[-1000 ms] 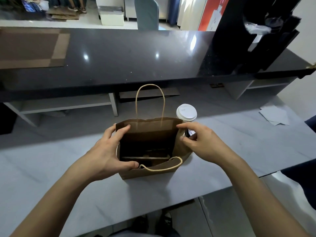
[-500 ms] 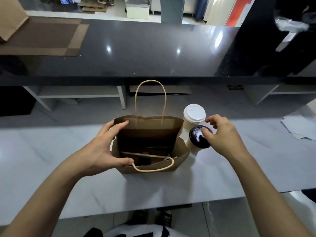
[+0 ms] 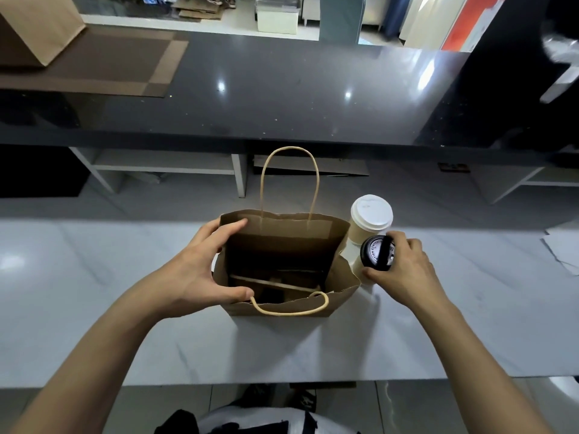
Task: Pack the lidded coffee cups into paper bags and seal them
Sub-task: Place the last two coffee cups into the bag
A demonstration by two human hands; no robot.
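Left hand (image 3: pixel 200 274) grips the left side of the open paper bag (image 3: pixel 282 267), thumb on the near edge, fingers on the far edge. Right hand (image 3: pixel 404 270) grasps the black-lidded cup (image 3: pixel 376 253) by its lid, just right of the bag. White-lidded cup (image 3: pixel 369 219) stands behind it, both on the marble counter (image 3: pixel 94 308).

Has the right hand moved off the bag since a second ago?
Yes. The right hand left the paper bag rim and went right, to grip the black-lidded cup beside it.
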